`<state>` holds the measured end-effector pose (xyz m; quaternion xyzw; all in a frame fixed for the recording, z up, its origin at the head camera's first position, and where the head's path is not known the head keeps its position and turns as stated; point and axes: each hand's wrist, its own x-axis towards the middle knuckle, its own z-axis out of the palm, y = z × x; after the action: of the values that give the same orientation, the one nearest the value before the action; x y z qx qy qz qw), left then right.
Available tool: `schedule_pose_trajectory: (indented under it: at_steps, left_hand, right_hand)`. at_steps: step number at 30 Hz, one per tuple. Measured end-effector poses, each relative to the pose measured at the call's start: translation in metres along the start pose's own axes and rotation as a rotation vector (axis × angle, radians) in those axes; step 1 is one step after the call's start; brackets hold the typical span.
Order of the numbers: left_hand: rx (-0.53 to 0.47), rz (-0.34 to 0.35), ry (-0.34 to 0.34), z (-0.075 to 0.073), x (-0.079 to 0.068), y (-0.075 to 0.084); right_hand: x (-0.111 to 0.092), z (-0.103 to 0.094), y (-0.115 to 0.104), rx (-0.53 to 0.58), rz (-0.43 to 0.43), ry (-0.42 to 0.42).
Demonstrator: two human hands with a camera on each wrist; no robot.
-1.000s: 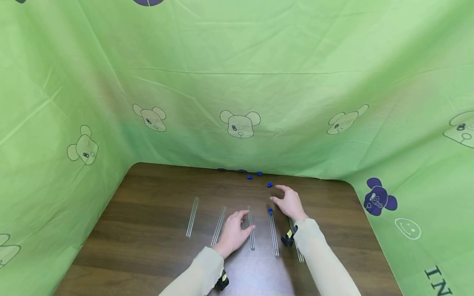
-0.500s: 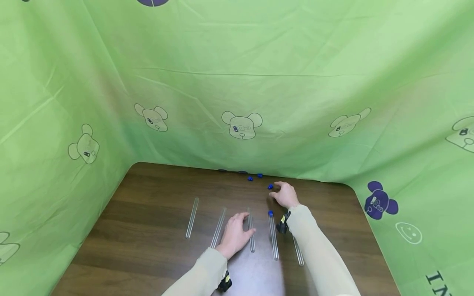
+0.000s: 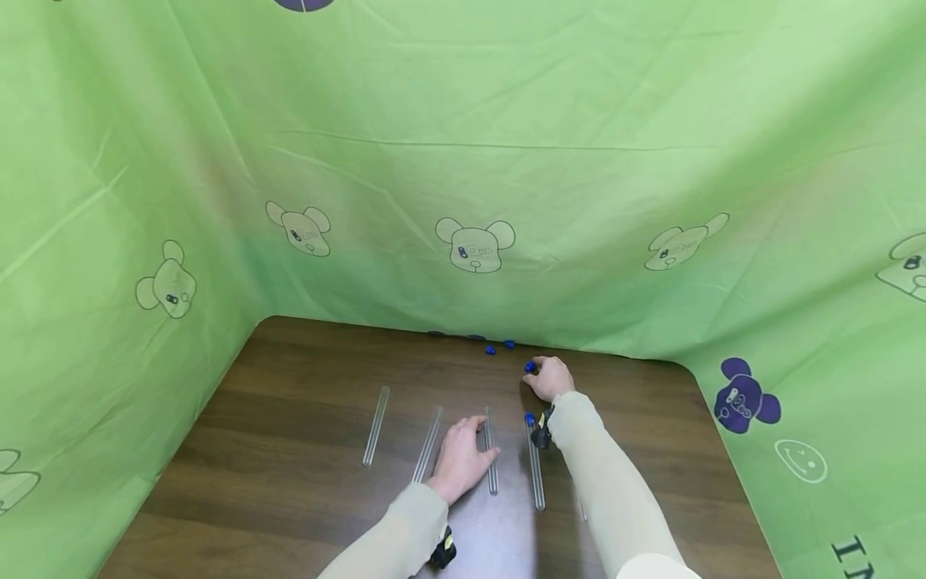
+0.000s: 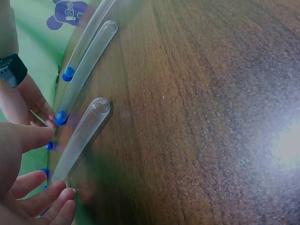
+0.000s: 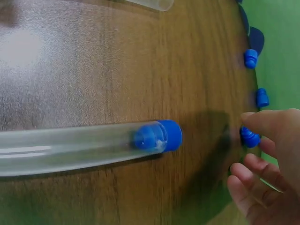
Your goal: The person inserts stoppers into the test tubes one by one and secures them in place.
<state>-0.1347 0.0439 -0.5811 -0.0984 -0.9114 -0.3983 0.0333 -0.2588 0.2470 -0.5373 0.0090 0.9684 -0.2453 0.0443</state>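
Observation:
My right hand (image 3: pixel 551 378) is at the back of the table, with thumb and index finger pinching a small blue stopper (image 5: pixel 250 137) from either side. Just in front of it lies a clear test tube (image 3: pixel 536 474) with a blue stopper in its mouth. My left hand (image 3: pixel 461 460) rests low over the table, fingers relaxed and holding nothing. Its thumb and fingers spread around the uncapped end of another clear test tube (image 4: pixel 82 138); whether they touch it, I cannot tell. A further stoppered tube (image 4: pixel 89 40) shows in the left wrist view, mostly hidden by my right arm in the head view.
Two loose blue stoppers, one (image 3: pixel 490 351) slightly nearer and one (image 3: pixel 510 344) farther back, lie at the table's rear edge. Left of my left hand are two uncapped tubes, one (image 3: pixel 375 428) farther out and one (image 3: pixel 428 444) nearer. Green cloth (image 3: pixel 470 185) encloses the back and sides.
My right hand has moved left to the nearest loose stopper, and its thumb and index finger have closed on it. The left hand has stayed almost still.

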Motion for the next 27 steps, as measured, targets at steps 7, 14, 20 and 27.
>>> schedule_pose_trajectory:
  at_steps: [7,14,20,27]
  left_hand:
    - [0.04,-0.007,-0.002,0.002,0.004,0.002]
    - [0.043,-0.026,0.005,0.005,0.007,0.003]
    - [0.045,-0.062,0.031,0.007,0.007,0.004]
    - [0.046,-0.093,0.029,0.007,0.006,0.006]
  right_hand:
    - [0.003,0.01,0.005,0.002,-0.03,0.038]
    - [0.004,0.019,0.006,0.017,-0.029,0.057]
    - [0.001,0.023,0.003,0.043,-0.041,0.089]
    - [-0.003,0.026,0.002,0.077,-0.023,0.109]
